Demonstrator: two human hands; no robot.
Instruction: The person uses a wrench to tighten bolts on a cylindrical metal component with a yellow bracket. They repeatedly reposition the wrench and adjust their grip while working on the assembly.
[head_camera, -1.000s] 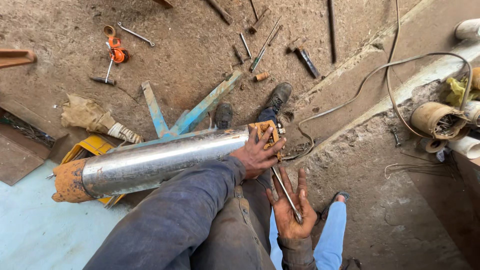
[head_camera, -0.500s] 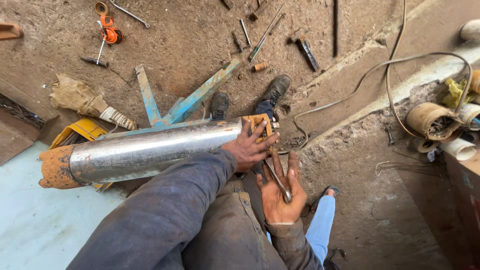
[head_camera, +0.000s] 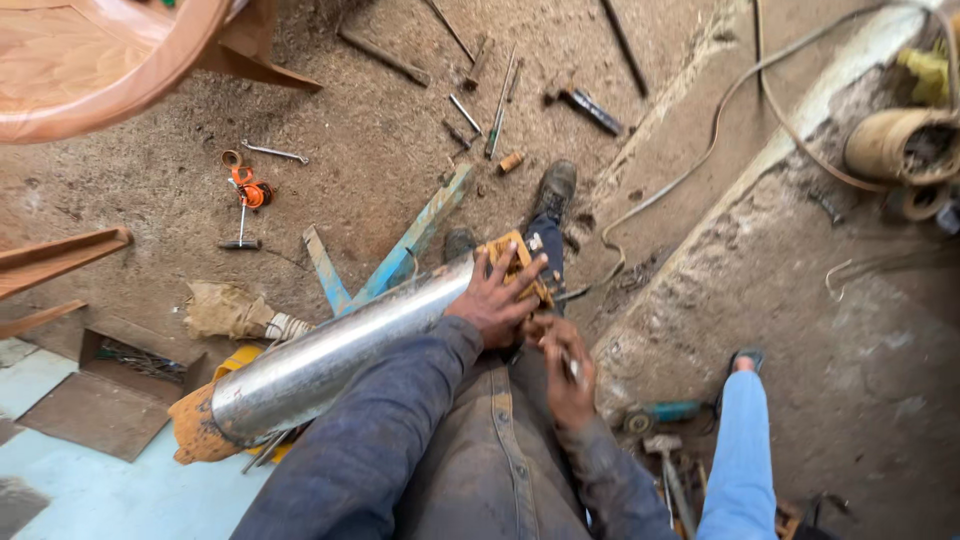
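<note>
Bracing a long steel cylinder (head_camera: 340, 355) across the lap, a person in a dark blue jacket and grey trousers sits over a dirt floor (head_camera: 360, 140). The cylinder lies tilted, its rusty orange cap (head_camera: 195, 435) low at the near end and its yellowish fitting (head_camera: 515, 262) raised at the far end.

The left hand (head_camera: 497, 298) lies spread over the far end of the cylinder, fingers fanned across the fitting, its grip wide and pressing flat on the metal. The right hand (head_camera: 565, 370) sits just below that end, its grip closed around a thin metal tool (head_camera: 573, 370); what kind of tool cannot be told, as the fingers hide most of it.

Beyond the far end of the cylinder a dark boot (head_camera: 553, 190) rests on the dirt, and blue metal strips (head_camera: 415, 245) lie crossed beneath the cylinder. Farther out from the cylinder, on the same floor, lie an orange-handled tool (head_camera: 248, 190), a small wrench (head_camera: 273, 153) and scattered rods (head_camera: 500, 100). Beside the cylinder's low end sit a crumpled tan rag (head_camera: 225, 310) and a yellow object (head_camera: 235, 362), partly hidden.

On the other side of the cylinder, a second person's light blue trouser leg (head_camera: 740, 460) and sandalled foot (head_camera: 745, 360) stand near a hammer (head_camera: 665, 460).
</note>
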